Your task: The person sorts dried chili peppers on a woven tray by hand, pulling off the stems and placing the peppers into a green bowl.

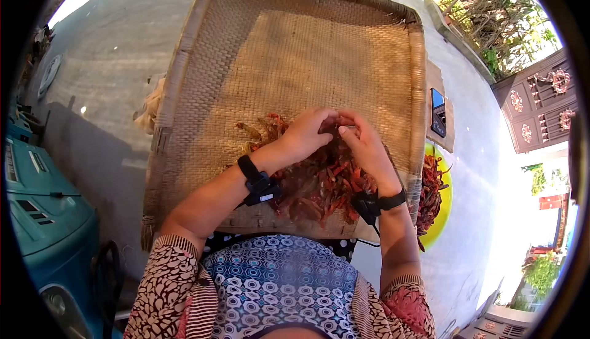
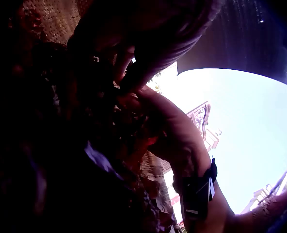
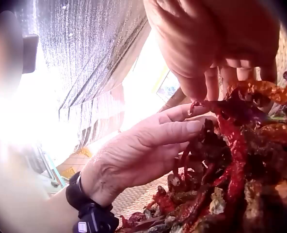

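Dried red chili peppers (image 1: pixel 326 182) lie heaped at the near end of a large woven bamboo tray (image 1: pixel 319 56). Both hands meet at the far side of this heap. My left hand (image 1: pixel 307 133) reaches in with fairly straight fingers, its thumb (image 3: pixel 189 127) lying along the chilies' edge in the right wrist view. Opposite it, my right hand (image 1: pixel 364 145) curls over wrinkled red and orange chilies (image 3: pixel 260 92), thumb in front and fingers partly hidden behind them. Deep shadow covers much of the left wrist view, where my right hand (image 2: pixel 134 104) appears beside the dark heap.
A yellow-green basin (image 1: pixel 444 207) of more chilies stands right of the tray. Behind it, a phone (image 1: pixel 437 112) lies on a brown board (image 1: pixel 452 130). A teal machine (image 1: pixel 49 198) occupies the left side. The tray's raised rim (image 1: pixel 418 93) surrounds the work area.
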### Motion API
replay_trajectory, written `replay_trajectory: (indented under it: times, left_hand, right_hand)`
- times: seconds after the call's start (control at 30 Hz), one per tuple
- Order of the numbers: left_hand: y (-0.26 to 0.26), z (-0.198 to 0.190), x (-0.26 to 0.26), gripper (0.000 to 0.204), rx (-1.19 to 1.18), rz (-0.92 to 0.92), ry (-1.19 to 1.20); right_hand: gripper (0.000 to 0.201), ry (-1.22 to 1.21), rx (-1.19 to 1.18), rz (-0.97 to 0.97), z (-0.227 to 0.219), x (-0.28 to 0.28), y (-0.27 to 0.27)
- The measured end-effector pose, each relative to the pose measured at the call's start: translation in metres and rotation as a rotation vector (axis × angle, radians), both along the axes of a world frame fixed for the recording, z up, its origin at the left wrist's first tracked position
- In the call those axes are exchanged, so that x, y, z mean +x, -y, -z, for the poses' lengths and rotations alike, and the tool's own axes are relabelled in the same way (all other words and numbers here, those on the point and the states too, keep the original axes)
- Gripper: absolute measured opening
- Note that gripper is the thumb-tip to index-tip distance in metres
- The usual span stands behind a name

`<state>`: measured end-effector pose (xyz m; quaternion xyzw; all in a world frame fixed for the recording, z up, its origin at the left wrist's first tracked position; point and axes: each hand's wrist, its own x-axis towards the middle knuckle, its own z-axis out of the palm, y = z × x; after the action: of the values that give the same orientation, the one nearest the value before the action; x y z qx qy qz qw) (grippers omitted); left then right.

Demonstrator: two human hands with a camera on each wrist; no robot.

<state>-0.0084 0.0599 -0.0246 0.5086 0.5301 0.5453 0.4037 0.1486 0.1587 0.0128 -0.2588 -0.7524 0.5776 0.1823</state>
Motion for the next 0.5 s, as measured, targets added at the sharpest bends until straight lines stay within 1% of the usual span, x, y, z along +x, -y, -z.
replay_trajectory:
  times: [0.07,0.1,0.17,0.23,0.37,0.43,0.47,0.5]
  left_hand:
    - [0.009,-0.007,0.002,0.036,0.012,-0.015,-0.030]
    - [0.015,-0.014,0.002,0.033,0.055,-0.016,-0.079]
    - [0.034,-0.028,0.004,0.027,0.141,-0.017,-0.176]
    - [0.051,-0.038,0.009,0.025,0.095,-0.014,-0.145]
    - [0.074,-0.044,0.010,0.022,-0.029,-0.010,-0.101]
    - [0.080,-0.037,0.014,0.021,-0.009,-0.065,0.018]
    - [0.083,-0.037,0.014,0.021,-0.013,-0.076,0.076]
    - [0.086,-0.036,0.014,0.022,-0.017,-0.088,0.133]
  right_hand:
    - [0.036,0.121,0.074,0.001,-0.018,0.006,0.012]
    - [0.035,0.180,0.112,0.003,-0.025,0.009,0.018]
    - [0.034,0.128,0.089,-0.001,-0.030,0.017,0.029]
    - [0.033,0.087,0.105,-0.012,-0.032,0.026,0.041]
    - [0.029,0.059,0.265,-0.082,-0.033,0.039,0.065]
    - [0.027,0.061,0.377,-0.141,-0.028,0.043,0.073]
    - [0.023,0.035,0.479,-0.151,-0.028,0.042,0.076]
    - [0.021,0.029,0.528,-0.131,-0.029,0.043,0.078]
